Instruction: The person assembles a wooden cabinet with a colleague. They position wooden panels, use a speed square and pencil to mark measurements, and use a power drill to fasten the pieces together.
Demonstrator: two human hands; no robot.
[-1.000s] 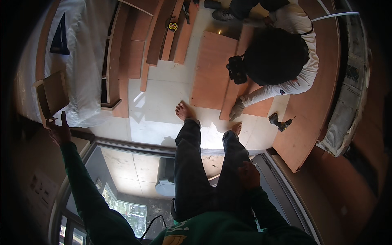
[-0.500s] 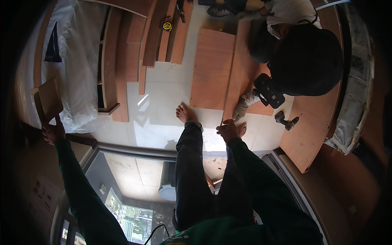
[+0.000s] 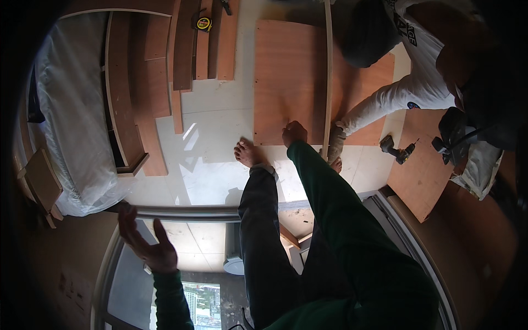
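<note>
My left hand (image 3: 147, 242) is raised at the lower left, fingers spread, holding nothing. A small wooden piece (image 3: 41, 184) lies farther left, apart from it. My right hand (image 3: 295, 133) is closed over the near end of a reddish-brown wooden panel (image 3: 289, 77) on the floor; whatever its fingers may hold is hidden. Just right of it, a long narrow board (image 3: 328, 71) stands on edge between that panel and another panel (image 3: 366, 91). A co-worker's gloved hand (image 3: 336, 143) is at the board's near end.
A cordless drill (image 3: 398, 149) lies on the floor to the right, by a large wooden panel (image 3: 426, 165). Several planks and a yellow tape measure (image 3: 204, 23) are at the far left, beside a plastic-wrapped mattress-like bundle (image 3: 74, 110). A door track (image 3: 187, 213) crosses below my feet.
My left hand has let go of the small wooden piece and moved right and nearer. My right hand has left the narrow board's end for the panel. The co-worker has leaned right.
</note>
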